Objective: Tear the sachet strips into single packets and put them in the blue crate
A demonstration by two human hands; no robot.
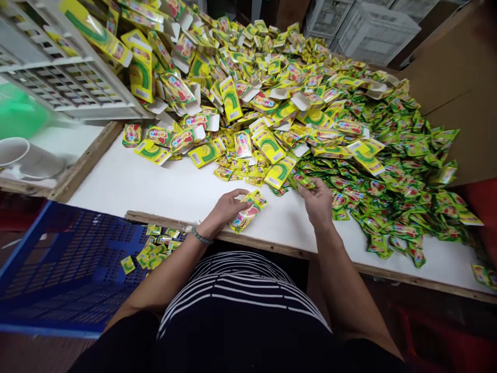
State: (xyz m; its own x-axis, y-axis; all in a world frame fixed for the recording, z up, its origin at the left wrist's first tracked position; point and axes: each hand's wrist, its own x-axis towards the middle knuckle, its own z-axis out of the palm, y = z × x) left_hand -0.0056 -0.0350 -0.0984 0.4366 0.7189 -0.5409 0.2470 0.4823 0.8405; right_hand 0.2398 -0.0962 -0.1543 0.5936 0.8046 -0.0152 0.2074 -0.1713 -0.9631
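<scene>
My left hand (229,210), with a beaded bracelet on its wrist, grips a small yellow carton (249,211) printed with red fruit, just above the table's front edge. To its right, my right hand (317,202) has its fingers closed on a green candy packet (304,181) at the near edge of the heap. Beyond the hands lie many open-ended yellow cartons (272,147), some with white flaps sticking out. A heap of green packets (404,171) covers the right side of the white tabletop (116,176).
A white plastic crate (89,88) tips toward the cartons at the left, near a white cup (31,158). Below the wooden table edge stands a blue crate (70,269) holding yellow cartons. White crates (376,33) are stacked behind; cardboard (450,77) borders the right.
</scene>
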